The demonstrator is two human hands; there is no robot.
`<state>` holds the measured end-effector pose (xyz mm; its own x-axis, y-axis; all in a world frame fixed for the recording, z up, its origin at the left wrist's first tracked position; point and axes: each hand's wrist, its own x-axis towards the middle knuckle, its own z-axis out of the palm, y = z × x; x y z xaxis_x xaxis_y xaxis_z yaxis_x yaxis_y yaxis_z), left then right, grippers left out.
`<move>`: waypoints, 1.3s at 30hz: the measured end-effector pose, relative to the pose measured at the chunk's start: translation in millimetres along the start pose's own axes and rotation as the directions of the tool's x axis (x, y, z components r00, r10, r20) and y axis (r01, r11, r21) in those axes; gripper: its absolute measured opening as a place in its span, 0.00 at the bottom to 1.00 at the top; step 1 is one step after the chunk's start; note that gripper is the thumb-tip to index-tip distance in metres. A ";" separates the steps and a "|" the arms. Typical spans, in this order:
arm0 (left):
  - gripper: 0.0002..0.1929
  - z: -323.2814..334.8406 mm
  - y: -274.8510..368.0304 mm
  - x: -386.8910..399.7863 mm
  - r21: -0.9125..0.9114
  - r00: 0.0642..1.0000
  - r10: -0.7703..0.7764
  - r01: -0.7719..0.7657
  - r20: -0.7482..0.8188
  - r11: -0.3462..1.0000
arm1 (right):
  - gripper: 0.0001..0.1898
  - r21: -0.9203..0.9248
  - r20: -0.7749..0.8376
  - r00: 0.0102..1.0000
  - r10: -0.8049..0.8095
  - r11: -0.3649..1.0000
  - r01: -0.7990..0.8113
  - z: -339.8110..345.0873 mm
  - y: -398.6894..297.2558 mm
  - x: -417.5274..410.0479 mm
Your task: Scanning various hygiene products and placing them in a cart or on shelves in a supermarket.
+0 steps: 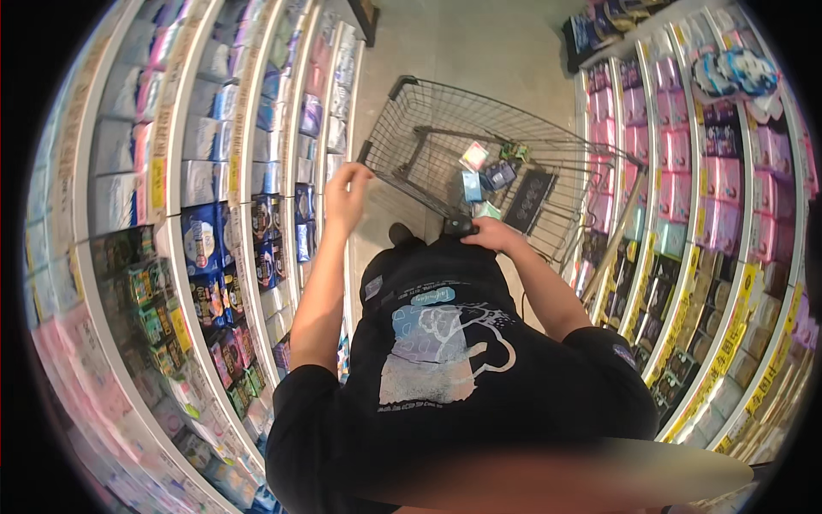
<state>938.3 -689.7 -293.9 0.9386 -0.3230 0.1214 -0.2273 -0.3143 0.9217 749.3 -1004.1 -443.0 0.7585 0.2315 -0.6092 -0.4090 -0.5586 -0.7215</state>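
A wire shopping cart stands slantwise across the aisle in front of me. My right hand grips it at a black corner fitting on its near side. To the left, my left hand is raised with curled fingers by the cart's far-left corner. Whether its fingertips touch the rim cannot be made out. Inside the cart lie a pink-and-white package, a light blue box, a dark blue pack, a green pack and a pale green pack.
Shelves of packaged goods line the left side, close to my left arm. More shelves with pink packs rise on the right, near the cart's end. Concrete floor stretches beyond the cart. A dark panel lies against the cart's wires.
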 end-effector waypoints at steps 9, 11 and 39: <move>0.11 158.9 -111.0 -20.6 0.152 0.814 -0.269 0.223 0.514 0.963 | 0.26 -0.085 -0.180 0.983 0.023 0.996 -0.039 21.3 -1.8 -72.7; 0.12 189.6 -136.7 -17.4 0.176 0.778 -0.277 0.215 0.564 0.961 | 0.26 -0.096 -0.173 0.979 0.108 0.987 -0.126 23.1 3.2 -98.5; 0.46 453.2 -355.0 39.3 -0.051 0.547 -0.829 0.830 -0.117 0.555 | 0.24 0.433 -0.377 0.807 0.454 0.857 -0.279 13.1 -46.2 -208.6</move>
<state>938.3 -995.4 -783.3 0.7324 0.1882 -0.6543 0.6661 -0.3967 0.6316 603.3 -1016.1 -286.8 0.6180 -0.3671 -0.6952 -0.7822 -0.1984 -0.5906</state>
